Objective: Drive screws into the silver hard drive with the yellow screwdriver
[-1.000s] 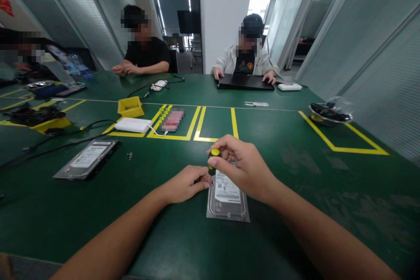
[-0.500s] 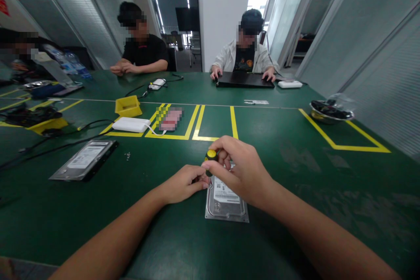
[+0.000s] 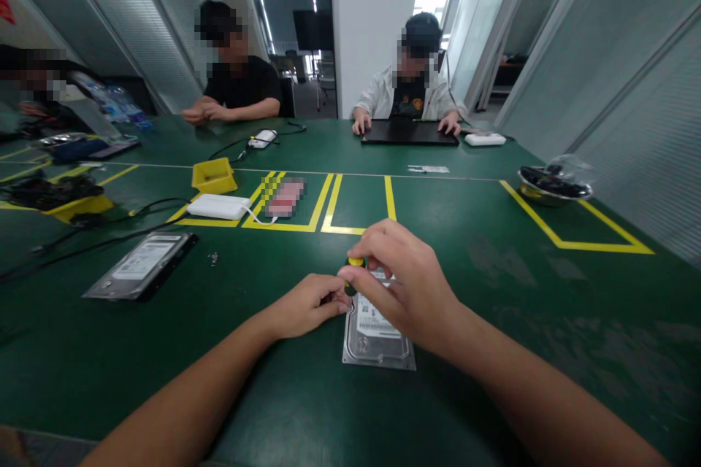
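Note:
A silver hard drive (image 3: 377, 346) with a white label lies flat on the green table in front of me. My right hand (image 3: 402, 281) is closed around the short black-and-yellow handle of a screwdriver (image 3: 355, 262), above the drive's left side. The tool's tip is out of sight. My left hand (image 3: 312, 304) sits at the drive's left edge, just under the handle. Its fingers are drawn together, and what they pinch is hidden.
Left of my hands lie a second hard drive (image 3: 139, 266) and several tiny screws (image 3: 212, 258). Beyond are a white power bank (image 3: 219, 206), a yellow bin (image 3: 213, 176) and a blurred-out phone (image 3: 285, 198). A metal bowl (image 3: 556, 193) stands right. People sit opposite, one at a laptop (image 3: 410, 133).
My right fingers have shifted around the screwdriver handle, and less of its yellow top shows. My left hand and the hard drive have stayed in place.

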